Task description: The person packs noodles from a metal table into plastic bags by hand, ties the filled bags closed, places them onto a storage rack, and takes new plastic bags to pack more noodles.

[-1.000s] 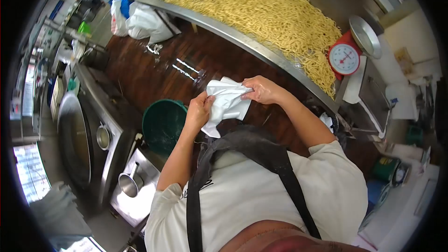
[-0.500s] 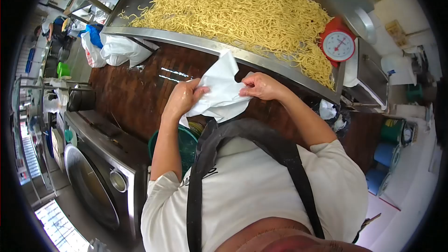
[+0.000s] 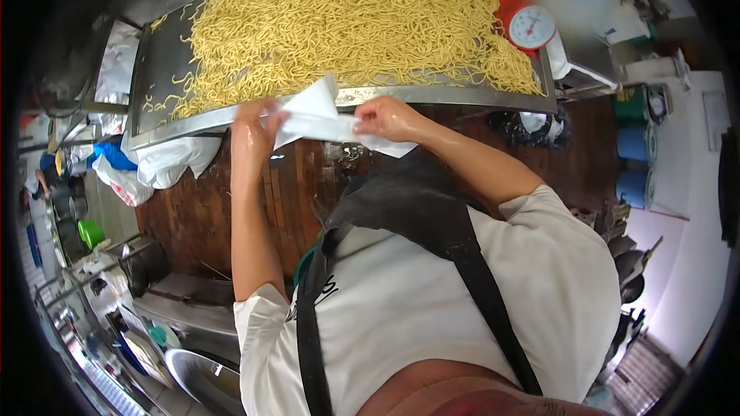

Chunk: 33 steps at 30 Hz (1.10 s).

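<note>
Both my hands hold a thin, wrinkled white sheet (image 3: 314, 125), possibly a plastic bag, stretched sideways between them. My left hand (image 3: 256, 127) grips its left end, and my right hand (image 3: 387, 119) pinches it near the right end, where a corner hangs down. One pointed flap stands up from the middle, overlapping the near metal rim in this view. Just beyond my hands is a large metal tray (image 3: 455, 97), spread with yellow noodles (image 3: 347, 31).
A red dial scale (image 3: 532, 27) stands at the tray's right end. White bags (image 3: 181, 160) rest on the floor under the left end; a black bag (image 3: 549, 129) lies under the right. A large wok (image 3: 204, 381) is at lower left. Another person (image 3: 44, 181) is at far left.
My hands have moved left and forward to the tray's near edge. The white sheet has gone from a loose, hanging crumple to a flatter strip pulled between them. My view has shifted.
</note>
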### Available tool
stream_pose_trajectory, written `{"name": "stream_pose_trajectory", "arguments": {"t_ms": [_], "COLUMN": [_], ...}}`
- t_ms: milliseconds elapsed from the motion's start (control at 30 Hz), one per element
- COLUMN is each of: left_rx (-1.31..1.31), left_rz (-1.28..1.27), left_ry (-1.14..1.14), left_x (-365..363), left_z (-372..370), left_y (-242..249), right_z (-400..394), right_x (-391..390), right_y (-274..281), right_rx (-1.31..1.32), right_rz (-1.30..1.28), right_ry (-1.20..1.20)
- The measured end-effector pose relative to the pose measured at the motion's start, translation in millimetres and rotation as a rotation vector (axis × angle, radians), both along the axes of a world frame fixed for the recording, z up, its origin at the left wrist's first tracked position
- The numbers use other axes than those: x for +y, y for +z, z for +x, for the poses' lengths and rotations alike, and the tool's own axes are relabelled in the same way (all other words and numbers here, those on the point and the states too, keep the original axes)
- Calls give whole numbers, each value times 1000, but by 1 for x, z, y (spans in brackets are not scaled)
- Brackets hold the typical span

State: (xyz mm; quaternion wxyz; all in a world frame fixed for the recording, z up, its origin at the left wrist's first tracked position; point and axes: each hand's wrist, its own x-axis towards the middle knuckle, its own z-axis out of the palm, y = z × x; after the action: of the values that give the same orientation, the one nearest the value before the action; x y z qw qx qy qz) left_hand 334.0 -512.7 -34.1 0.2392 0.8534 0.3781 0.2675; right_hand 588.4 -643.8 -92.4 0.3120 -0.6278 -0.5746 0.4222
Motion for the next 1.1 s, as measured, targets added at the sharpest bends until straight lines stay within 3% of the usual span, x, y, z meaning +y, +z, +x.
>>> {"name": "stream_pose_trajectory", "arguments": {"t_ms": [67, 100, 133, 200, 233, 300, 367, 433, 467, 500, 567, 600, 633, 667, 700, 733, 800, 867, 933, 1000, 1067, 1100], "left_rx": [-128, -150, -131, -132, -238, -451, -724, -1001, -1128, -1282, -1074, -978, -483, -499, -208, -138, -133, -67, 202, 191, -350, -409], "left_rz": [350, 262, 63, -669, -822, -1113, -1235, -1336, -1385, -1352, -1115, -1000, -650, -353, -427, -335, 35, 102, 62, -477, -893, -912], "left_ry": [328, 343, 293, 74, 50, 11, 218, 377, 454, 503, 532, 546, 454, 138, 120, -93, -414, -57, 157, 333, 593, 652], "left_x": [2, -7, -21, -31, -28, -8, 24, 68, 94, 122, 125, 131, 146, 137, 121, 112, 107, 133, 178, 188, 177, 174], "left_z": [26, 36, 50, 74, 79, 87, 83, 74, 69, 62, 94, 112, 112, 134, 155, 169, 187, 172, 98, 56, 47, 44], "left_y": [8, 12, 14, -1, -22, -71, -89, -94, -89, -105, -77, -68, -100, -86, -45, -28, -5, -37, -104, -94, -90, -90], "right_z": [-6, -8, -11, -21, -28, -7, 19, 56, 87, 123, 157, 152, 132, 115, 98, 88, 99, 135, 160, 180, 192, 202], "right_x": [14, 21, 28, 40, 50, 58, 60, 53, 53, 49, 51, 66, 70, 81, 92, 112, 140, 165, 177, 188, 194, 203], "right_y": [7, 9, 11, 18, 0, 4, 0, -19, -61, -75, -76, -68, -52, -22, 7, 39, 35, 21, 15, 0, -38, -60], "right_rx": [-15, 48, 111, 410, 676, 250, -111, -57, -194, -396, -483, -573, -652, -639, -632, -539, -258, 15, 87, 75, -326, -595], "right_rz": [-19, 21, 60, 178, 176, 225, 304, 199, 382, 156, -223, -6, 205, 325, 443, 469, 281, 128, 49, 35, -77, -150], "right_ry": [-261, -329, -400, -390, -341, -309, -263, -398, -475, -476, -366, -343, -325, -301, -274, -235, -179, -96, 16, 205, 45, -37]}}
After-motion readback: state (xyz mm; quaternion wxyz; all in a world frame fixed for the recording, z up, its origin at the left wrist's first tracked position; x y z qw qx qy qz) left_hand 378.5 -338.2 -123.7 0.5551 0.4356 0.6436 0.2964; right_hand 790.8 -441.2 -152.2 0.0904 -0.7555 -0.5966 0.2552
